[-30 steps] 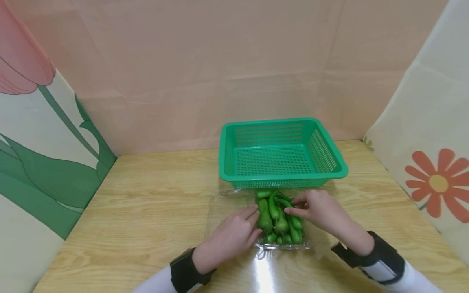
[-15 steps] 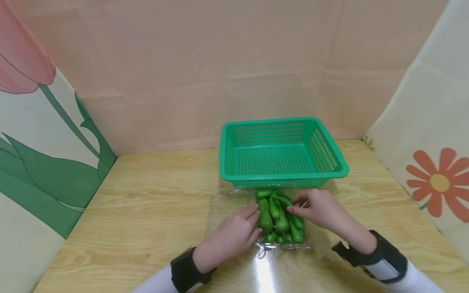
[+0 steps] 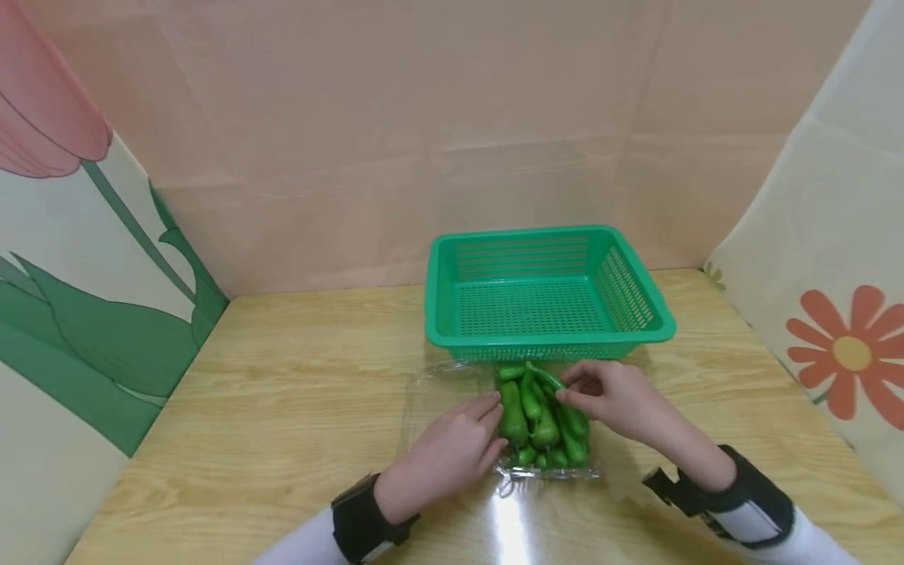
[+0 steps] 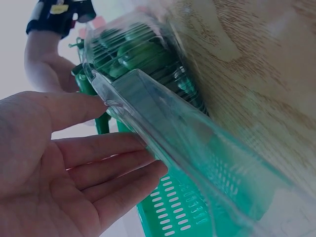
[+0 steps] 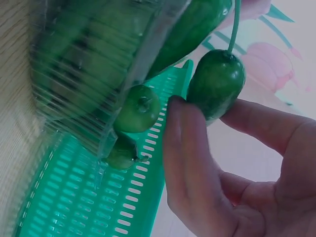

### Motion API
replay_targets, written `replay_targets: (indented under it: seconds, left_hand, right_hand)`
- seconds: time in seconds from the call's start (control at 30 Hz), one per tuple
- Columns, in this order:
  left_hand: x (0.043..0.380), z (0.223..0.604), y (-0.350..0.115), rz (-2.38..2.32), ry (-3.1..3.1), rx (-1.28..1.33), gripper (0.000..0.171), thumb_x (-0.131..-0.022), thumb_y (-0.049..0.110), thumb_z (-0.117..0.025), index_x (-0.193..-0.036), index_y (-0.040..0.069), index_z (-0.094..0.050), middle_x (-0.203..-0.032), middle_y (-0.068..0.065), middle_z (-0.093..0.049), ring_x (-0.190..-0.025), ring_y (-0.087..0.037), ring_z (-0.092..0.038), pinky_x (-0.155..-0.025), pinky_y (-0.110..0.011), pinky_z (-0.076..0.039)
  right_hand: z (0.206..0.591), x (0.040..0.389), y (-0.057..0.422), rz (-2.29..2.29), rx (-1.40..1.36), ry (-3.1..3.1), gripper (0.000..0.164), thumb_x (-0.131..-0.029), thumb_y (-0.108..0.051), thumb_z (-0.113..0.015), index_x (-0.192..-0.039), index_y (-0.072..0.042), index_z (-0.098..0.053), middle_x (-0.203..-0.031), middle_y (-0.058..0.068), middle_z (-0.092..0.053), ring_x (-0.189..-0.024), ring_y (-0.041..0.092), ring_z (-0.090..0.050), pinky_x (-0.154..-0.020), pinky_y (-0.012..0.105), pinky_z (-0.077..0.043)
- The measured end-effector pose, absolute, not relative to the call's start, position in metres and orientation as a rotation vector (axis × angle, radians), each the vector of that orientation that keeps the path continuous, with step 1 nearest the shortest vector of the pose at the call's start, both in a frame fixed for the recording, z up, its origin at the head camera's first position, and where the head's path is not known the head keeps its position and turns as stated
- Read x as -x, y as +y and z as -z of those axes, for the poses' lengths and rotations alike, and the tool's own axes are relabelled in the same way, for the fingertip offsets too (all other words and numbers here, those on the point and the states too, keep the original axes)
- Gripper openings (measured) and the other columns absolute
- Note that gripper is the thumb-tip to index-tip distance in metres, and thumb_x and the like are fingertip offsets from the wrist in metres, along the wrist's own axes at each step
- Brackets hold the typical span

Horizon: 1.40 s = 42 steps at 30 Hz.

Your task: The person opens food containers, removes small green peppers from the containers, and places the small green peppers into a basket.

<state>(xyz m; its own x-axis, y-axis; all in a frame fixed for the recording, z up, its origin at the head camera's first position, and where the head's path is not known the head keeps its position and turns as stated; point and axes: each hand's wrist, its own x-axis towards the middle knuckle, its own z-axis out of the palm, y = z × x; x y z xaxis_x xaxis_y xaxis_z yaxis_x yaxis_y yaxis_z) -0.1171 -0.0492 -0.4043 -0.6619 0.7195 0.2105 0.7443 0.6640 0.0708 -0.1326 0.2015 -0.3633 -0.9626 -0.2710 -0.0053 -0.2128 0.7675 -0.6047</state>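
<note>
A clear plastic box (image 3: pixel 593 471) full of green peppers (image 3: pixel 513 420) lies on the table, its see-through lid (image 3: pixel 431 396) folded out to the left. My right hand (image 3: pixel 621 400) pinches one green pepper (image 5: pixel 217 81) between thumb and fingertips over the right side of the pile; its thin stem shows in the right wrist view. My left hand (image 3: pixel 452 447) rests at the box's left edge. In the left wrist view its fingers (image 4: pixel 113 170) are nearly straight, with the thumb and fingertips right at the clear plastic rim (image 4: pixel 143 133).
Directly behind the box stands a green plastic basket (image 3: pixel 551 340) with slotted walls and nothing inside. The wooden table (image 3: pixel 311 377) extends to both sides. A pinkish cloth (image 3: pixel 339 157) hangs at the back, with flower-printed sheets left and right.
The right hand has shifted slightly, and the pepper in its fingers has lifted and turned a little over the pile. The left hand stays at the box edge.
</note>
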Motion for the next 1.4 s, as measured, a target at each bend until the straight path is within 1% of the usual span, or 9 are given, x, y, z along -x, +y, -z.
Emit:
replay_targets:
  seconds: [0.13,0.23,0.4,0.7,0.9,1.03,1.1,1.2,1.4]
  left_hand:
    - [0.118,0.404,-0.049,0.227,-2.722,1.203,0.047,-0.094,0.034,-0.055,-0.127,0.000,-0.057,-0.135,-0.016,-0.054,-0.124,-0.025,-0.054,-0.105,-0.033,-0.045]
    - [0.118,0.404,-0.050,0.219,-2.710,1.206,0.047,-0.094,0.034,-0.056,-0.126,0.000,-0.057,-0.135,-0.016,-0.055,-0.123,-0.025,-0.055,-0.104,-0.032,-0.046]
    - [0.119,0.405,-0.051,0.212,-2.699,1.204,0.046,-0.093,0.034,-0.057,-0.125,0.001,-0.058,-0.134,-0.016,-0.055,-0.122,-0.024,-0.055,-0.104,-0.032,-0.047]
    - [0.120,0.405,-0.052,0.221,-2.693,1.205,0.046,-0.093,0.034,-0.058,-0.124,0.000,-0.058,-0.133,-0.016,-0.056,-0.122,-0.025,-0.056,-0.104,-0.032,-0.047]
    - [0.121,0.406,-0.052,0.215,-2.653,1.216,0.046,-0.092,0.035,-0.059,-0.123,0.000,-0.059,-0.131,-0.016,-0.057,-0.120,-0.025,-0.057,-0.102,-0.031,-0.048]
    - [0.121,0.406,-0.052,0.204,-2.659,1.218,0.047,-0.092,0.036,-0.059,-0.123,0.000,-0.059,-0.131,-0.016,-0.057,-0.120,-0.024,-0.057,-0.102,-0.031,-0.048]
    - [0.122,0.406,-0.051,0.197,-2.670,1.219,0.047,-0.092,0.036,-0.059,-0.123,0.000,-0.059,-0.131,-0.016,-0.057,-0.120,-0.024,-0.057,-0.102,-0.031,-0.048]
    - [0.122,0.406,-0.051,0.195,-2.678,1.220,0.047,-0.092,0.036,-0.059,-0.123,0.001,-0.059,-0.132,-0.015,-0.057,-0.120,-0.023,-0.057,-0.102,-0.030,-0.048]
    - [0.122,0.406,-0.050,0.200,-2.670,1.217,0.047,-0.092,0.037,-0.059,-0.123,0.002,-0.060,-0.132,-0.014,-0.057,-0.120,-0.023,-0.057,-0.102,-0.031,-0.048]
  right_hand:
    - [0.360,0.133,0.201,1.104,0.340,2.764,0.034,-0.089,-0.030,-0.066,-0.108,-0.002,-0.065,-0.092,0.007,-0.069,-0.077,0.014,-0.065,-0.055,0.020,-0.058]
    - [0.358,0.133,0.201,1.153,0.328,2.720,0.039,-0.089,-0.031,-0.065,-0.112,0.001,-0.063,-0.095,0.010,-0.069,-0.078,0.014,-0.065,-0.057,0.023,-0.059]
    - [0.355,0.135,0.204,1.208,0.365,2.682,0.042,-0.090,-0.031,-0.065,-0.115,0.004,-0.062,-0.098,0.012,-0.069,-0.077,0.013,-0.066,-0.059,0.025,-0.060]
    - [0.345,0.140,0.205,1.250,0.401,2.676,0.042,-0.091,-0.031,-0.063,-0.117,0.003,-0.061,-0.100,0.012,-0.069,-0.081,0.015,-0.066,-0.060,0.023,-0.059]
    - [0.334,0.142,0.202,1.271,0.413,2.685,0.042,-0.092,-0.030,-0.062,-0.118,0.003,-0.061,-0.103,0.015,-0.069,-0.076,0.015,-0.066,-0.062,0.026,-0.060]
    - [0.327,0.147,0.200,1.251,0.419,2.700,0.043,-0.093,-0.033,-0.061,-0.120,0.000,-0.061,-0.106,0.014,-0.069,-0.071,0.014,-0.064,-0.062,0.024,-0.059]
    - [0.323,0.149,0.199,1.243,0.426,2.705,0.042,-0.092,-0.033,-0.061,-0.120,-0.001,-0.061,-0.104,0.013,-0.069,-0.069,0.014,-0.064,-0.061,0.023,-0.059]
    - [0.318,0.153,0.198,1.231,0.436,2.698,0.043,-0.092,-0.034,-0.061,-0.121,-0.003,-0.061,-0.104,0.012,-0.069,-0.068,0.015,-0.063,-0.061,0.024,-0.058]
    - [0.302,0.164,0.194,1.243,0.451,2.634,0.045,-0.093,-0.035,-0.060,-0.124,-0.002,-0.059,-0.112,0.015,-0.067,-0.067,0.015,-0.066,-0.061,0.026,-0.059]
